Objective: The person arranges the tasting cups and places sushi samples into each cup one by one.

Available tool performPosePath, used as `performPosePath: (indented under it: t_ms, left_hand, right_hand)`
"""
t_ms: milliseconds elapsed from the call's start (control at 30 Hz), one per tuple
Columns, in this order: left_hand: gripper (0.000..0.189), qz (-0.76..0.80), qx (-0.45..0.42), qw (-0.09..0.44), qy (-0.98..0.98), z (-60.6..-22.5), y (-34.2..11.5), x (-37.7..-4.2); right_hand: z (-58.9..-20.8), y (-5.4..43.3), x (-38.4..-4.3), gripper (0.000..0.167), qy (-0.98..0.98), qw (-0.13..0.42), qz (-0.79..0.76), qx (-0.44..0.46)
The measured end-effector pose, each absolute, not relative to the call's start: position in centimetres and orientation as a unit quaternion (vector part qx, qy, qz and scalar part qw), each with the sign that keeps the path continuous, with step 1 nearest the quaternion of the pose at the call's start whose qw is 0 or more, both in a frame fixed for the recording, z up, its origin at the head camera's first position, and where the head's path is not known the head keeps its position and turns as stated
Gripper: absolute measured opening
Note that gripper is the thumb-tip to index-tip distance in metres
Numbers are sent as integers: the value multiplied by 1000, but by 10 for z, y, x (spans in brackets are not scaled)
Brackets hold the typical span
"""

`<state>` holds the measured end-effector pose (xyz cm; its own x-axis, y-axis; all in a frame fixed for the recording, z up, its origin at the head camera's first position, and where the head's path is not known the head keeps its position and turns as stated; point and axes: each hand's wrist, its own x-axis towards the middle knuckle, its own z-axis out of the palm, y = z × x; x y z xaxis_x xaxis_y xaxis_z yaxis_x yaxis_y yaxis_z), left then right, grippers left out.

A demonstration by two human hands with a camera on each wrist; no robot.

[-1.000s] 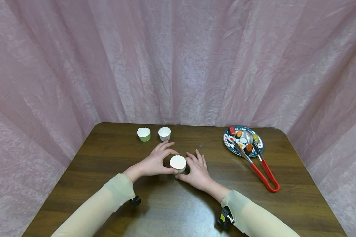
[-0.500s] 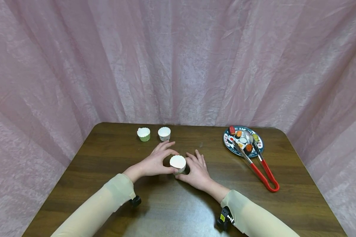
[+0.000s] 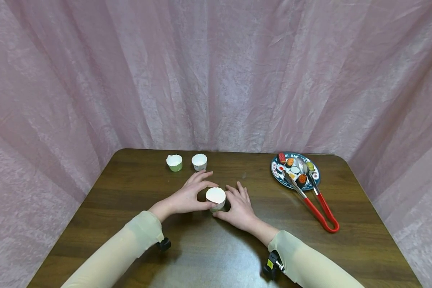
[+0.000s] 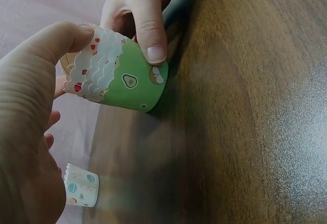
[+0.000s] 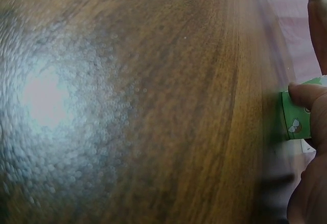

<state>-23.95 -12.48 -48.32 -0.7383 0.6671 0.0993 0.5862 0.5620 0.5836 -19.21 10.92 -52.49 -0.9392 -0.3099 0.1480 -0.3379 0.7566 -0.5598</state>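
Observation:
Between the two hands, near the middle of the table (image 3: 216, 256), stands a nested stack of paper baking cups (image 3: 215, 195) with white insides. In the left wrist view its lowest one is a green cup (image 4: 132, 78) with avocado prints, and several scalloped white rims with red prints sit above it. My left hand (image 3: 188, 196) pinches the upper cups by the rims, thumb on the near side. My right hand (image 3: 239, 210) grips the green cup low down, its thumb (image 4: 150, 37) pressed on the wall near the base. The fingers behind the stack are partly hidden.
A separate green baking cup (image 3: 174, 163) and a white printed one (image 3: 199, 162) stand near the far edge. At the back right, a patterned plate (image 3: 275, 176) holds several sushi pieces (image 3: 302, 179), with red-handled tongs (image 3: 318, 214) lying across it. A pink curtain (image 3: 216, 80) hangs behind.
The top of the stack and my left fingertips have risen very slightly. My right hand stays in place, and the other things have not moved.

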Motion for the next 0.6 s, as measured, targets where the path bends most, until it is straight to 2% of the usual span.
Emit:
performPosePath:
  t_ms: [600]
  left_hand:
    - [63, 314, 364, 65, 874, -482, -124, -239]
  right_hand:
    - [-526, 110, -193, 67, -936, 22, 302, 178]
